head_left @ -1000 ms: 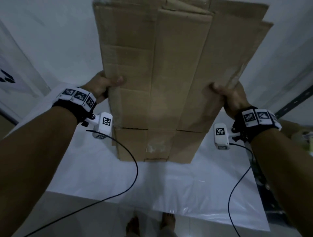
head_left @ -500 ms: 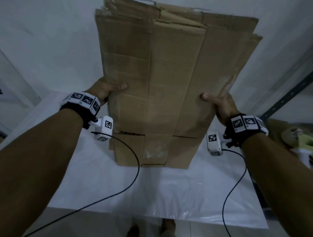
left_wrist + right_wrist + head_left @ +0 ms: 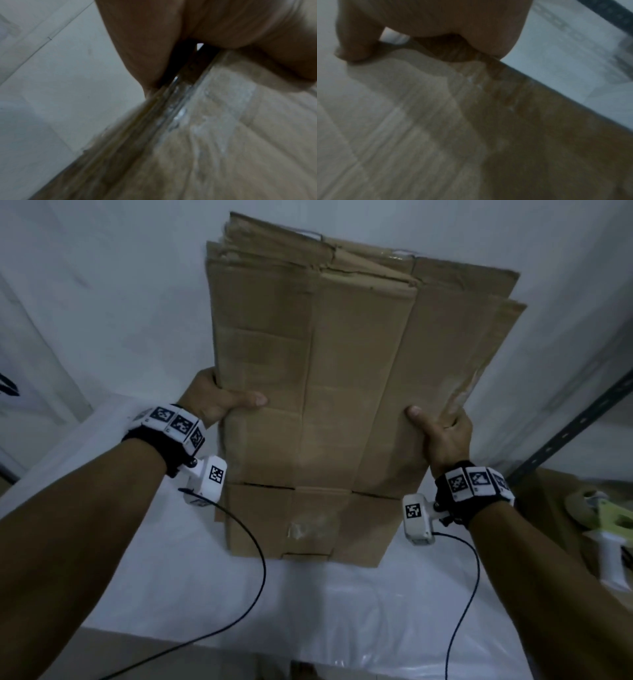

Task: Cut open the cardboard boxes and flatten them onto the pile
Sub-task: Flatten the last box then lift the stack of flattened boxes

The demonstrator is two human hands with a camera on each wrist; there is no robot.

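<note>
While thumbs press its face, left hand (image 3: 214,400) and right hand (image 3: 445,433) grip flattened cardboard (image 3: 342,392)

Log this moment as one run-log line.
left hand: grips stack edge | right hand: grips opposite edge | flattened brown cardboard stack: held above white plastic-covered table

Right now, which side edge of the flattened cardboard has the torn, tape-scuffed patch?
The edge gripped by the right hand: the cardboard is ragged and shiny just above it. The left hand holds a clean edge.
</note>
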